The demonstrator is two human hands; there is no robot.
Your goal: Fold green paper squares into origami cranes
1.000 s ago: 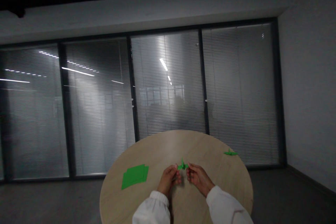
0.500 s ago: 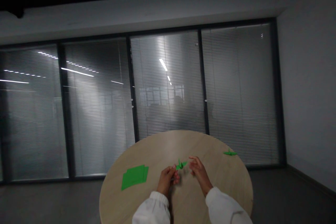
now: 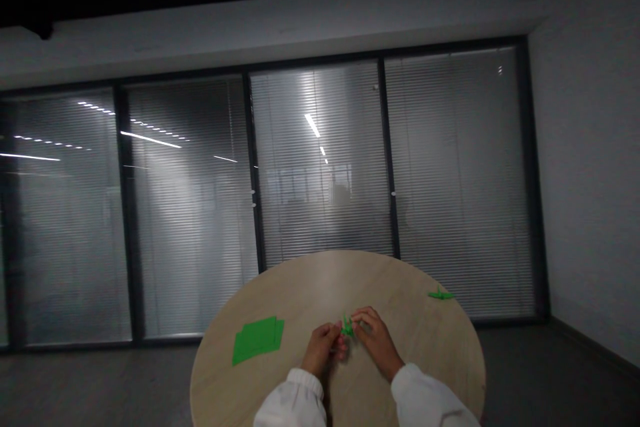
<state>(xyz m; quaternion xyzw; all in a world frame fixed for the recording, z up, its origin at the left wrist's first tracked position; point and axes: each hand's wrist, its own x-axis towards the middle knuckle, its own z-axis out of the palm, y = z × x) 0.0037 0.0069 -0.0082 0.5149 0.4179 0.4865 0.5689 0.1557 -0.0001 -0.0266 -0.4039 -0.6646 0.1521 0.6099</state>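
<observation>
A small green folded paper figure (image 3: 346, 326) is pinched between both my hands above the round wooden table (image 3: 300, 293). My left hand (image 3: 325, 347) is closed on its left side, fingers curled. My right hand (image 3: 373, 337) is closed on its right side, fingertips pressed to the paper. Both arms wear white sleeves. Most of the figure is hidden by my fingers.
A stack of flat green paper sheets (image 3: 257, 339) lies on the table to the left of my hands. A finished green paper crane (image 3: 440, 294) sits near the table's far right edge. Glass walls with closed blinds stand behind the table.
My right hand, which had let go and lifted off half a second ago, has come back onto the paper figure. Both hands now sit closer together around it.
</observation>
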